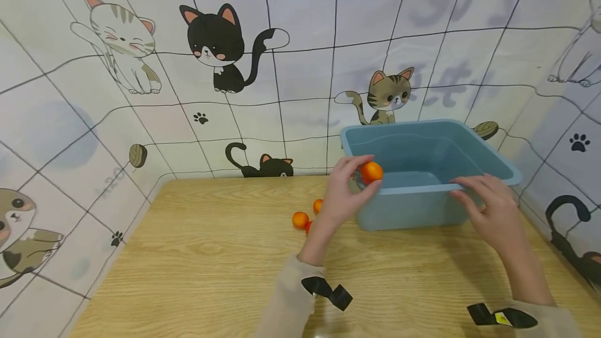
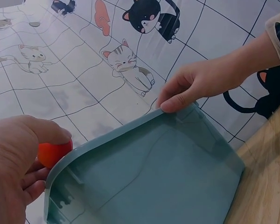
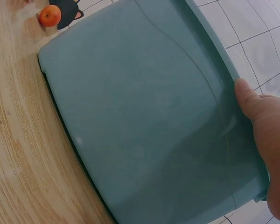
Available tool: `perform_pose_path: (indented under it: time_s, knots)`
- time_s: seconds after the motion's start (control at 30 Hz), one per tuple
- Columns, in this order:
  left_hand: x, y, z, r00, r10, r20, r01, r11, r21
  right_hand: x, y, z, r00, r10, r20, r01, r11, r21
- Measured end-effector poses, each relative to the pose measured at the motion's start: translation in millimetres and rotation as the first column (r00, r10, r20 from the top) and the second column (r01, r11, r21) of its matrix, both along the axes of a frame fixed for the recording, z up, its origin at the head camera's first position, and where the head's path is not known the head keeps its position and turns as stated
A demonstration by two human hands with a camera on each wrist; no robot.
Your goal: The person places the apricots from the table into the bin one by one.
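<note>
My left hand (image 1: 344, 192) pinches a small orange tangerine (image 1: 372, 172) between thumb and fingers. It is held at the left end of a blue-green plastic bin (image 1: 408, 212), just above the rim. From the left wrist view, the same tangerine (image 2: 54, 153) appears beside the rim's rounded corner. My right hand (image 1: 490, 212) grips the bin's front rim near its right end, thumb on the outer side (image 3: 245, 93). The visible part of the bin floor is bare; its near inside is hidden by the front wall.
Left of the bin, on the wooden table (image 1: 211, 265), lie a tangerine (image 1: 300, 220), another orange one (image 1: 317, 205) and a red fruit (image 1: 308, 227), partly behind my left forearm. A cat-patterned cloth wall (image 1: 300, 77) stands behind the table and on both sides.
</note>
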State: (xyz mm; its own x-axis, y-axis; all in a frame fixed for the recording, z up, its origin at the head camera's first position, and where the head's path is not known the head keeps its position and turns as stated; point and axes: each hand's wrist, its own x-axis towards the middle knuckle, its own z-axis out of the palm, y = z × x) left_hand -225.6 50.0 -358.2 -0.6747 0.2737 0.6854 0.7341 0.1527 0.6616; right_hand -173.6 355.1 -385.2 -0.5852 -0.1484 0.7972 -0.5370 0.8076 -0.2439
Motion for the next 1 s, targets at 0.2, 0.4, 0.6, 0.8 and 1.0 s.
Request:
perform_pose_path:
  time_s: [0.2, 0.4, 0.6, 0.8, 1.0]
  knots:
    - [-0.9, 1.8, -1.1, 1.0, -0.002, 0.0, 0.002, 1.0, -0.009, -1.0, -1.5, 0.2, 1.0, -0.002, -0.007, 0.002, 1.0, 0.004]
    - [-2.6, 3.2, -2.5, 1.0, -0.017, -0.003, 0.017, 1.0, -0.006, -0.8, -1.3, 0.2, 1.0, -0.021, 0.007, 0.021, 1.0, 0.003]
    - [-1.1, 1.6, -0.8, 1.0, -0.014, -0.014, 0.014, 1.0, 0.002, -0.5, -0.1, -1.0, 1.0, -0.011, 0.013, 0.011, 1.0, -0.004]
    - [1.5, -1.8, 1.0, 1.0, -0.02, 0.014, 0.02, 1.0, -0.001, 0.0, 0.5, -1.5, 1.0, -0.001, 0.015, 0.001, 1.0, -0.007]
    - [4.1, -4.5, 1.4, 0.999, -0.022, 0.038, 0.022, 1.0, -0.001, -0.1, 0.2, -0.4, 1.0, -0.008, 0.017, 0.008, 1.0, -0.006]
